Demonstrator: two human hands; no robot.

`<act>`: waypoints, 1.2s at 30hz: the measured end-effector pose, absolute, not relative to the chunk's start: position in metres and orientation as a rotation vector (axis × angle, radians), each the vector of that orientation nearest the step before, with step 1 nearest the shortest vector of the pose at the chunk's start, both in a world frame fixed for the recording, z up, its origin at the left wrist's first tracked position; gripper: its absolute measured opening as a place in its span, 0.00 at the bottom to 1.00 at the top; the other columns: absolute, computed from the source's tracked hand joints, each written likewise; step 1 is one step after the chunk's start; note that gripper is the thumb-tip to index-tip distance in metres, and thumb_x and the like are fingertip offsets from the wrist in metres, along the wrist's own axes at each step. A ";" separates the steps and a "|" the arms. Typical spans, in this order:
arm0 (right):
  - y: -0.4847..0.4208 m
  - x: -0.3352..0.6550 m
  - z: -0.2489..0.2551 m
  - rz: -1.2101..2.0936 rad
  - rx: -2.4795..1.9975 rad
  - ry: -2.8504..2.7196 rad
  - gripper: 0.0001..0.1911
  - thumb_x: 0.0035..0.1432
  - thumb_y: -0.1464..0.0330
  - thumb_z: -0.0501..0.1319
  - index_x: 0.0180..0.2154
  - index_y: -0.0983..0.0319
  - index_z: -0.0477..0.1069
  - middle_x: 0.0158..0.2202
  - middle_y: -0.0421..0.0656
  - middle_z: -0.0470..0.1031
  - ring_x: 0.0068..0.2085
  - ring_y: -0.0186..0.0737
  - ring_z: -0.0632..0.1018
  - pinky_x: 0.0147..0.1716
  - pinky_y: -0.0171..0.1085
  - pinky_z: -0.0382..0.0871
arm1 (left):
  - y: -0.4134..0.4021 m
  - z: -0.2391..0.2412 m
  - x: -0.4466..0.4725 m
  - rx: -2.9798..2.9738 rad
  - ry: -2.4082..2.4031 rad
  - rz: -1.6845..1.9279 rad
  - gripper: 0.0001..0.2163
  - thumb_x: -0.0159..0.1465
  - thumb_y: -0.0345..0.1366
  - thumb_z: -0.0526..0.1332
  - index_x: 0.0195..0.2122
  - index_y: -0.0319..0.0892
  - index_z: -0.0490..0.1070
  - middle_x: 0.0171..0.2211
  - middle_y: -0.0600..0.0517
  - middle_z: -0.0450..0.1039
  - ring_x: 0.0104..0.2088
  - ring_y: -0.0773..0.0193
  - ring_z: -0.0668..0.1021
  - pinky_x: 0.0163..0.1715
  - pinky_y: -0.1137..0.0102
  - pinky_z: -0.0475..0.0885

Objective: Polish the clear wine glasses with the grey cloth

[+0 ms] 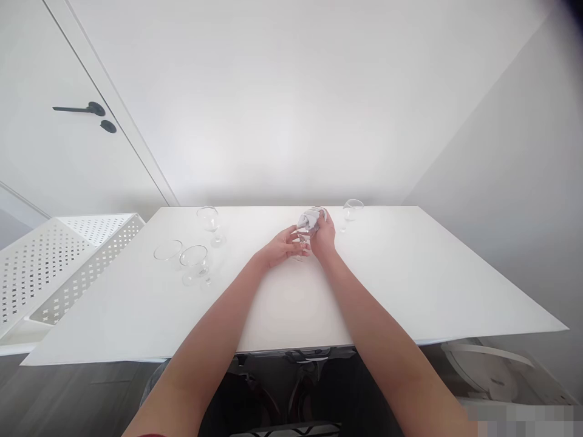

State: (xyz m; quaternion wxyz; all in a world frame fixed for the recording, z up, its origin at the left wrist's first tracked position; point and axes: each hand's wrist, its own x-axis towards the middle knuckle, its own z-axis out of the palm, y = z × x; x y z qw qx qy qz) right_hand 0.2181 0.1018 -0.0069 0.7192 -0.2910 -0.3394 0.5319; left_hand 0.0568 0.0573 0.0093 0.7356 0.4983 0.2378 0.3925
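Observation:
Both my hands meet over the middle of the white table (410,285). My right hand (324,238) is closed around a clear stemmed glass (306,224) with a pale cloth (314,214) stuffed at its bowl. My left hand (285,246) pinches the lower part of the same glass, near its stem. The glass is tilted and lifted slightly off the table.
Three clear glasses stand at the left: one (208,220) further back, one (195,262) nearer, and a low one (167,251) beside it. Another glass (351,210) stands behind my right hand. A white perforated rack (68,255) sits left of the table; a door handle (82,110) is upper left.

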 end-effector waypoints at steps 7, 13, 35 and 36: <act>0.105 0.222 -0.006 1.154 -0.645 -0.745 0.10 0.56 0.58 0.65 0.37 0.54 0.68 0.38 0.38 0.74 0.41 0.37 0.76 0.41 0.39 0.72 | 0.060 0.011 0.059 0.985 0.598 1.131 0.17 0.53 0.33 0.74 0.44 0.41 0.76 0.34 0.53 0.70 0.23 0.76 0.64 0.23 0.74 0.64; 0.090 0.213 0.007 1.376 -0.542 -1.020 0.15 0.43 0.73 0.71 0.30 0.58 0.65 0.44 0.39 0.75 0.39 0.36 0.73 0.37 0.37 0.67 | 0.067 0.004 0.060 0.917 0.817 1.425 0.21 0.51 0.43 0.77 0.41 0.45 0.71 0.35 0.56 0.69 0.22 0.77 0.64 0.20 0.75 0.64; 0.093 0.198 -0.006 1.482 -0.834 -1.036 0.29 0.48 0.42 0.71 0.36 0.59 0.74 0.29 0.39 0.76 0.31 0.39 0.75 0.29 0.37 0.68 | 0.068 0.004 0.064 0.949 0.876 1.476 0.24 0.50 0.52 0.77 0.37 0.43 0.69 0.26 0.58 0.68 0.19 0.74 0.68 0.18 0.74 0.67; 0.093 0.198 -0.006 1.475 -0.822 -1.031 0.29 0.48 0.42 0.71 0.40 0.58 0.74 0.32 0.39 0.77 0.32 0.38 0.76 0.30 0.36 0.69 | 0.067 0.004 0.064 0.962 0.870 1.484 0.24 0.49 0.51 0.77 0.36 0.43 0.69 0.26 0.58 0.68 0.20 0.74 0.69 0.18 0.74 0.67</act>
